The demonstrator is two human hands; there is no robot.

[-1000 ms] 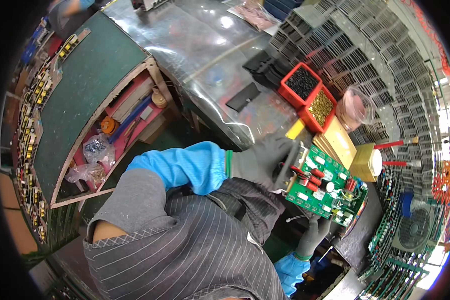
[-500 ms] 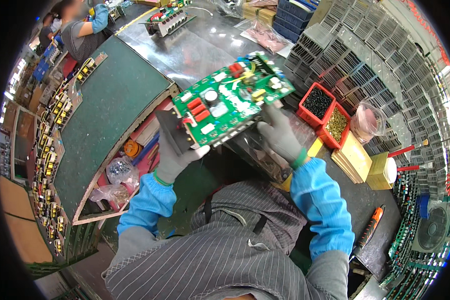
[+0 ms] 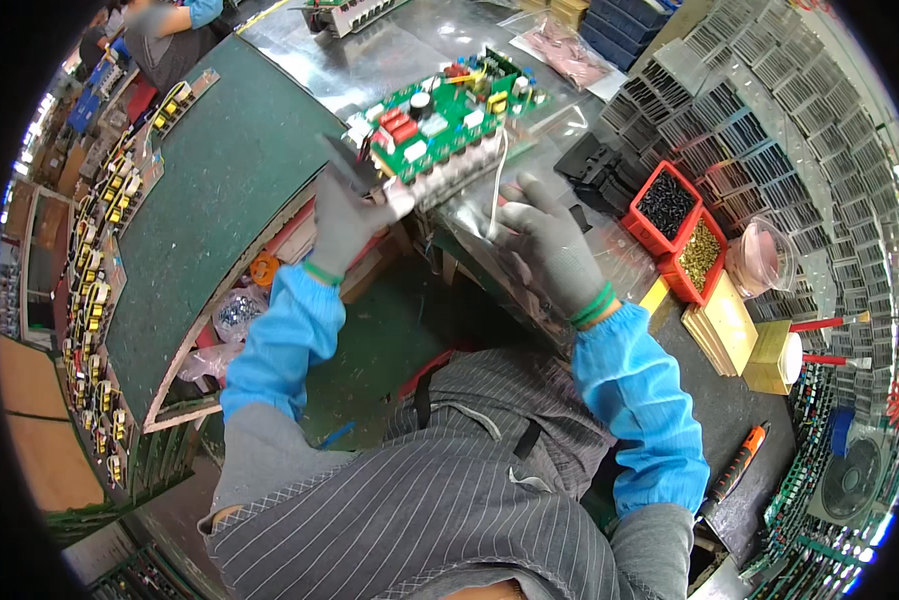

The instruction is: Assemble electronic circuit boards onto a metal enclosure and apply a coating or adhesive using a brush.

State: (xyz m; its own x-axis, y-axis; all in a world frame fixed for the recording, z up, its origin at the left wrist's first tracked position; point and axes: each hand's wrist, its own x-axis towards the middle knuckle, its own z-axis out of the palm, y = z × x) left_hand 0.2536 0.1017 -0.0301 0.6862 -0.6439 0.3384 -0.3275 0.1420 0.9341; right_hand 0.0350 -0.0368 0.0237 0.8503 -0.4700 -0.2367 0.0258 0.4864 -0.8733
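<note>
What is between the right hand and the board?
In the head view, a white wire hangs between the board and the right hand; whether the hand touches it is unclear.

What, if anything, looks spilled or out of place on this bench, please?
Nothing looks spilled: the small black parts and brass-coloured parts sit in red bins. Only the white cable looks untidy, trailing off the circuit board toward the right hand; whether it is held is unclear.

Right of the grip (image 3: 346,222) stand red bins (image 3: 682,287) and a clear tub (image 3: 784,262), with blue trays (image 3: 622,32) farther ahead and an orange-and-black tool (image 3: 742,460) nearer the body.
</note>
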